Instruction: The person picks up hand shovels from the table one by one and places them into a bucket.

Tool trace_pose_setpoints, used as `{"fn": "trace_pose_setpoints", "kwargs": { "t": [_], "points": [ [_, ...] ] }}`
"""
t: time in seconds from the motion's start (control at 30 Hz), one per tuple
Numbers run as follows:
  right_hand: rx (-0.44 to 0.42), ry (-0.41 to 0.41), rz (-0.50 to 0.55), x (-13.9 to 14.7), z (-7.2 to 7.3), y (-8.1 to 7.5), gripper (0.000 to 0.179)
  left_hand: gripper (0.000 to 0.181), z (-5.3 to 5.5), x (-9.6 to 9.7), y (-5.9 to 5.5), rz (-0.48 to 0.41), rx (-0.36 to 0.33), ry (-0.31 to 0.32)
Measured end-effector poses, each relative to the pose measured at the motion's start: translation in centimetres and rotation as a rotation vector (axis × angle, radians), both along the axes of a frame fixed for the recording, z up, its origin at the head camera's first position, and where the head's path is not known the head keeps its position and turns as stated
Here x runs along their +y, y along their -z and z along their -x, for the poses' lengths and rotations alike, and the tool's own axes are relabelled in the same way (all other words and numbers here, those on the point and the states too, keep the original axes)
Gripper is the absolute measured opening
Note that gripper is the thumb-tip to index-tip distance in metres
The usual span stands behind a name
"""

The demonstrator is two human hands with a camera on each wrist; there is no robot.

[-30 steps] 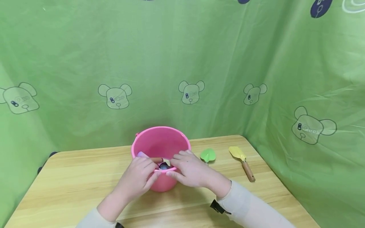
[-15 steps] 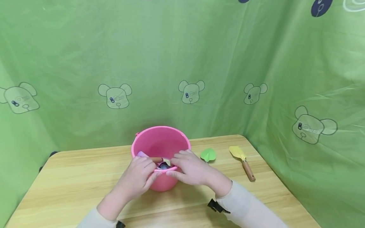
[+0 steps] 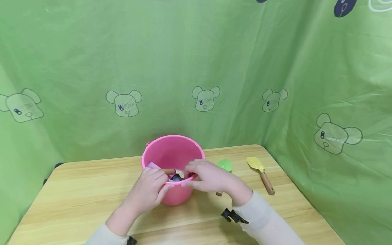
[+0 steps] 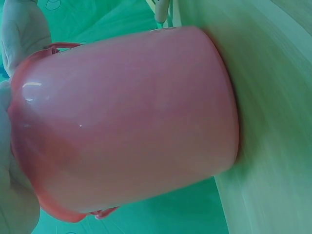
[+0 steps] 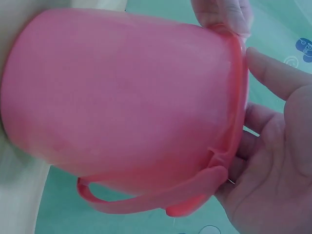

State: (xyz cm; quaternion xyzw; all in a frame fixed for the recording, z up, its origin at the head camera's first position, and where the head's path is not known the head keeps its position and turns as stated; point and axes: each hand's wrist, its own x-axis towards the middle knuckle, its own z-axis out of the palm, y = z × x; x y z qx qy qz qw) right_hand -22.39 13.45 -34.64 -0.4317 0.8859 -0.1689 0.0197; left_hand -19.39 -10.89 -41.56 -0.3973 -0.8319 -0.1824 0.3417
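Note:
A pink bucket stands upright on the table, its rim pulled slightly inward at the near side in the head view. My left hand grips the near-left rim, thumb outside and fingers over the edge. On the near-right rim, my right hand hooks its fingers inside, with the thumb outside. The right wrist view shows that hand's palm beside the bucket's handle. Inside the bucket show a brown wooden handle, a lilac piece and something dark, partly hidden.
Right of the bucket lie a green hand trowel, partly behind my right hand, and a yellow hand trowel with a wooden grip. Green fabric with bear outlines surrounds the wooden table at the back and sides.
My right hand has shifted a little to the right along the rim, and its wrist turned slightly. The green trowel's wooden end now shows below it. The left hand stays put.

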Motion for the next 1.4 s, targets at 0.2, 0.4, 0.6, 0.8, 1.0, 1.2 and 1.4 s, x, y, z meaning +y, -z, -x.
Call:
{"fn": "trace_pose_setpoints", "kwargs": {
  "t": [0.2,0.4,0.6,0.8,1.0,1.2,1.4],
  "points": [
    [-0.013,0.013,0.051,0.3,-0.2,-1.1,0.022,0.036,0.0,-0.1,0.1,-0.011,-0.009,-0.009],
    [0.007,0.021,0.105,1.3,-0.4,-1.8,0.022,0.034,0.0,-0.1,0.1,-0.013,-0.004,-0.011],
    [0.03,0.034,0.136,2.3,-0.6,-2.0,0.018,0.036,0.0,-0.2,0.2,-0.015,-0.013,-0.009],
    [0.015,0.074,0.167,3.5,-0.9,-2.0,0.008,0.036,-0.1,-0.2,0.0,-0.024,-0.018,-0.004],
    [0.019,0.114,0.183,5.4,-1.2,-1.7,0.01,0.039,-0.2,-0.2,0.0,-0.027,-0.029,0.0],
    [0.009,0.152,0.152,6.9,-1.0,-1.0,0.015,0.038,0.0,0.0,0.1,-0.028,-0.023,0.0],
    [-0.012,0.173,0.131,7.8,-0.4,0.6,0.019,0.034,0.3,-0.1,0.0,-0.019,-0.006,0.001]
  ]
}}
